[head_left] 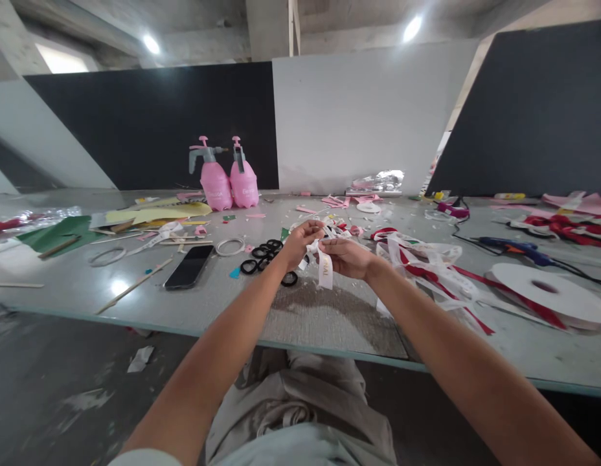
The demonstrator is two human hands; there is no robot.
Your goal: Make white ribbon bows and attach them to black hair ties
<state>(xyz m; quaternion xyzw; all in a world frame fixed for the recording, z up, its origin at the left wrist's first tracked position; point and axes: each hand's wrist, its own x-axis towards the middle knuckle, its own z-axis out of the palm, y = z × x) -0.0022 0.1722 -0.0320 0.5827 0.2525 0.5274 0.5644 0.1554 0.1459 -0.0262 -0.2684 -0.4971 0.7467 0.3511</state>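
Just above the table's middle, my left hand (pixel 304 242) and my right hand (pixel 348 256) meet, fingers pinched on a white ribbon (pixel 325 270). One printed end of it hangs down below the fingers, with gold letters showing. The part between my fingertips is bunched, and its exact shape is hidden. Several black hair ties (pixel 264 254) lie beside my left hand, one of them under that wrist. Right of my right hand, loose white and red ribbons (pixel 429 265) lie in a tangle.
A black phone (pixel 189 266), a wooden stick (pixel 135 285) and green paper (pixel 62 234) lie to the left. Two pink spray bottles (pixel 244 184) stand at the back. On the right are a white ribbon spool (pixel 511 279) and a blue glue gun (pixel 517 248) with a cord.
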